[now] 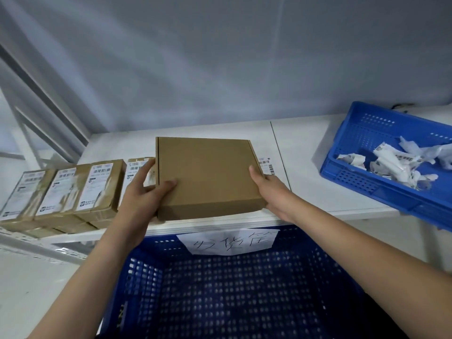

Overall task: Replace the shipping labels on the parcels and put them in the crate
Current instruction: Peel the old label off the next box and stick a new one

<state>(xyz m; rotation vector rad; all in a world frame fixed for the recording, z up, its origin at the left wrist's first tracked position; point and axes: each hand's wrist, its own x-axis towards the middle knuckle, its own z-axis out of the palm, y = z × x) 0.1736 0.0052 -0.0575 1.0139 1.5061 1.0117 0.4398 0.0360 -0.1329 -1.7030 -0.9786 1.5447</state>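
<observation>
Fingers of both hands, left hand (pixel 144 189) and right hand (pixel 267 184), clamp a plain box (pixel 208 177) by its sides at the worktop (pixel 318 148) front edge above the empty crate (pixel 220 289); labelled parcels (pixel 66 189) left remain, torn labels (pixel 396 162) binned right.

Both bare forearms reach forward. The left grip (pixel 146 189) curls round a box (pixel 208 177), thumb on top; the right grip (pixel 266 187) seemingly clasps its opposite side.

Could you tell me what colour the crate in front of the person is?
Blue crate, perforated walls; head view.
</observation>
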